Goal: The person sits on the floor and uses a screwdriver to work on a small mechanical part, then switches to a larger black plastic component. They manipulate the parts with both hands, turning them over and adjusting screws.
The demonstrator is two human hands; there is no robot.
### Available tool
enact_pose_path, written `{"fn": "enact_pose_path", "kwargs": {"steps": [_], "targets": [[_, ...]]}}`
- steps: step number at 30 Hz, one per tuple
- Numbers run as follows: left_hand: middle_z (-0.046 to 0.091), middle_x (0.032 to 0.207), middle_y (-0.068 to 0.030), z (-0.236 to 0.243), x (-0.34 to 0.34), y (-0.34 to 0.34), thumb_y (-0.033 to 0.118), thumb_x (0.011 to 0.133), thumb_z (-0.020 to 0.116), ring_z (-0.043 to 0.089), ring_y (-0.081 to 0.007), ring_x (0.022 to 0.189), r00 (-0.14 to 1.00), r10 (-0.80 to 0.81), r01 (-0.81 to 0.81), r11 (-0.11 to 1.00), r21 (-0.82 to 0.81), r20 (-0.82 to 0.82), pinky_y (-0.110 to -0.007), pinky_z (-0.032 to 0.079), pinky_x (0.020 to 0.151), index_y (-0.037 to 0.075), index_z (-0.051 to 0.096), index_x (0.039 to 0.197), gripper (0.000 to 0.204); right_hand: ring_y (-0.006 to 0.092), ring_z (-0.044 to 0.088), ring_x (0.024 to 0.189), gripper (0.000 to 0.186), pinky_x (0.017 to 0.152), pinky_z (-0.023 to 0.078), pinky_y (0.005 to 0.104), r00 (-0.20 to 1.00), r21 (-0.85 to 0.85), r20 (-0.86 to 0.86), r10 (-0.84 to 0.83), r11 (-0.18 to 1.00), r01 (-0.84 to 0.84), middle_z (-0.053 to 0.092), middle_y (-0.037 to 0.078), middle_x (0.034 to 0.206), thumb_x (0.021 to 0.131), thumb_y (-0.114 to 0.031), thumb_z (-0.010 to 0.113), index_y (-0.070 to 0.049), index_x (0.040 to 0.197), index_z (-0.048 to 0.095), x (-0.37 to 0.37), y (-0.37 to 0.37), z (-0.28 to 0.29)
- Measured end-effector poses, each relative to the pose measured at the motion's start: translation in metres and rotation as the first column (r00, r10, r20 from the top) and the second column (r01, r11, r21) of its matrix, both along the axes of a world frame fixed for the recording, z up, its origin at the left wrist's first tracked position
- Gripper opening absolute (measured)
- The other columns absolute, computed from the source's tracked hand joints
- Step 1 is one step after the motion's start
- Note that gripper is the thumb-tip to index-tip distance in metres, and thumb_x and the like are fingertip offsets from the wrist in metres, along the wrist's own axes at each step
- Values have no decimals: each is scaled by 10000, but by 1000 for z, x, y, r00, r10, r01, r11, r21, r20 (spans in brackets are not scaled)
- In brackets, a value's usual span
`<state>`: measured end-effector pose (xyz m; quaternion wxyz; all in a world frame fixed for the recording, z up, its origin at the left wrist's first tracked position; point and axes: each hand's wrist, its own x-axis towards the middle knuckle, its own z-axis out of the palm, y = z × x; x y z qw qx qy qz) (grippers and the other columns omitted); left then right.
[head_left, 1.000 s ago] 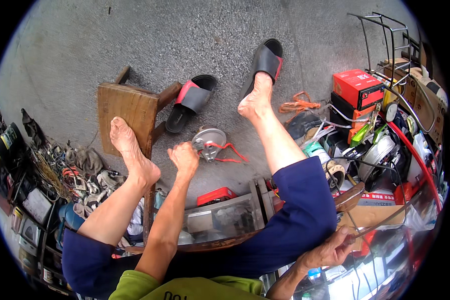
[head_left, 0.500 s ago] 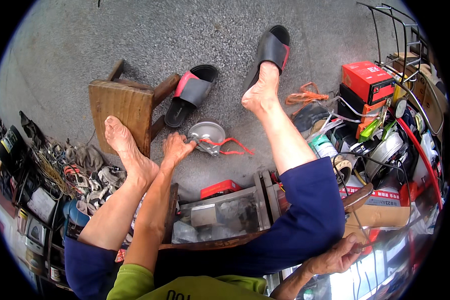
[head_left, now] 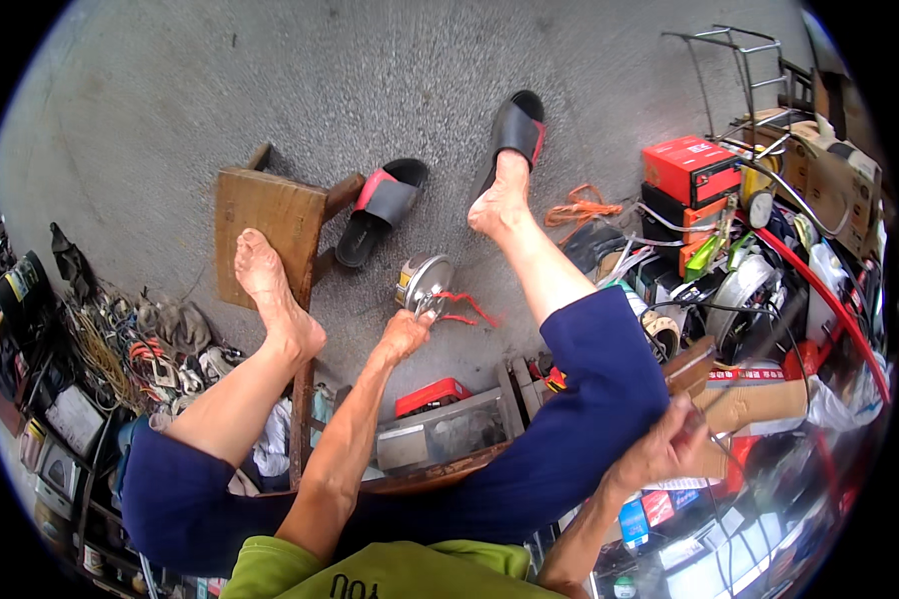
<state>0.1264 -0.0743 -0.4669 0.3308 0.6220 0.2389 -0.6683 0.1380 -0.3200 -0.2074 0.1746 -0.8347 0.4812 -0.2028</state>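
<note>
My left hand (head_left: 406, 333) reaches down between my legs, its fingers closed on the near edge of a round silvery metal part (head_left: 426, 280). That part has a shiny disc-like face and a yellowish patch on its side. Red wire (head_left: 469, 307) trails from it to the right. My right hand (head_left: 669, 445) is by my right knee, fingers curled together. A thin, dark, blurred line runs beside those fingers, and I cannot make out what they hold. My bare left foot (head_left: 268, 290) rests against a wooden stool (head_left: 270, 225). My right foot is in a black and red slide sandal (head_left: 517, 130).
An empty slide sandal (head_left: 382, 212) lies beside the stool. Below the metal part are a red case (head_left: 432, 395) and a clear-sided drawer (head_left: 445, 429). Boxes, including a red box (head_left: 691, 168), cables and tools pile up at right. Gloves and wires (head_left: 160, 339) heap at left.
The view has shifted. My left hand has moved right and nearer with the metal part, which has turned and tilted. My right hand has come up alongside my knee.
</note>
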Motion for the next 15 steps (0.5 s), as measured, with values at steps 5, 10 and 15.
{"fn": "enact_pose_path", "kwargs": {"steps": [5, 10, 15], "targets": [[445, 509, -16, 78, 42, -5, 457, 877, 547, 385, -123, 445, 950, 177, -129, 973, -192, 257, -308, 289, 432, 53, 553, 652, 463, 77, 487, 638, 214, 571, 415, 239, 985, 185, 171, -11, 983, -21, 581, 13, 720, 920, -185, 605, 8, 834, 572, -1, -6, 1], [338, 469, 60, 188, 116, 2, 423, 915, 548, 254, -61, 373, 931, 319, -221, 879, -422, 178, -256, 165, 369, 93, 476, 646, 431, 112, 481, 548, 288, 504, 405, 279, 960, 210, 267, 85, 967, -144, 535, 7, 609, 890, -280, 624, -15, 787, 578, -4, 16, -6], [331, 484, 44, 331, 137, 53, 437, 966, 452, 273, -56, 389, 873, 465, -264, 702, -662, 145, -233, 195, 369, 86, 465, 620, 493, 39, 470, 597, 252, 539, 371, 218, 850, 524, 527, 17, 781, -341, 590, -5, 679, 908, -259, 596, -23, 825, 621, 16, 99, 25]]}}
